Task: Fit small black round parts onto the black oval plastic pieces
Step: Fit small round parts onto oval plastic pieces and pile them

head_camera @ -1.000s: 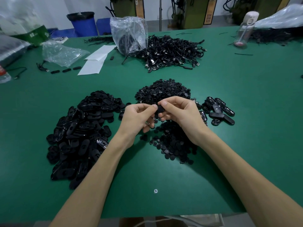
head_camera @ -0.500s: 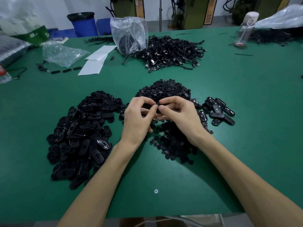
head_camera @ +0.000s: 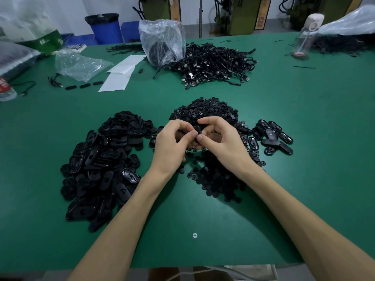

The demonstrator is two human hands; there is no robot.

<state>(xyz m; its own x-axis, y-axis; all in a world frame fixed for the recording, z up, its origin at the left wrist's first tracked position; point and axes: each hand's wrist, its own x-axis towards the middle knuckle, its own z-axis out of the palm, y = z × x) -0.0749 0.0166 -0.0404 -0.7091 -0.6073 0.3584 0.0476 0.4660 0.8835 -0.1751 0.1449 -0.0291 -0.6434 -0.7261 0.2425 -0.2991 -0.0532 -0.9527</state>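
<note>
Two bare hands meet at the centre of the frame above a green counter [head_camera: 304, 118]. The left hand [head_camera: 172, 142] and right hand [head_camera: 221, 142] are both curled, thumb tips almost touching, and together they pinch one black oval plastic piece [head_camera: 197, 129] between the fingers. Whether a small black round part is already seated on it cannot be told; the fingers hide it.

Likely risks: the round part is tiny and dark, so a slip of the thumbs could drop it unseen into the loose heap of small black round parts [head_camera: 205, 112] directly beneath the hands. Pressing it in crooked could leave it half seated. The forearms lie close to the heaps and could sweep pieces off the near edge.

Counts: two hands, one held oval piece. One large pile of black oval plastic pieces [head_camera: 105, 165] lies at left of centre, far too many to count. The round parts, also uncountable, spread from above the hands to below them. At right of centre lies a small group of oval pieces [head_camera: 272, 136], roughly ten; overlap prevents an exact count. Upper centre holds one heap of black cables [head_camera: 215, 63] and one clear plastic bag [head_camera: 162, 41]. One small silver screw head [head_camera: 194, 235] sits in the counter at lower centre.
</note>
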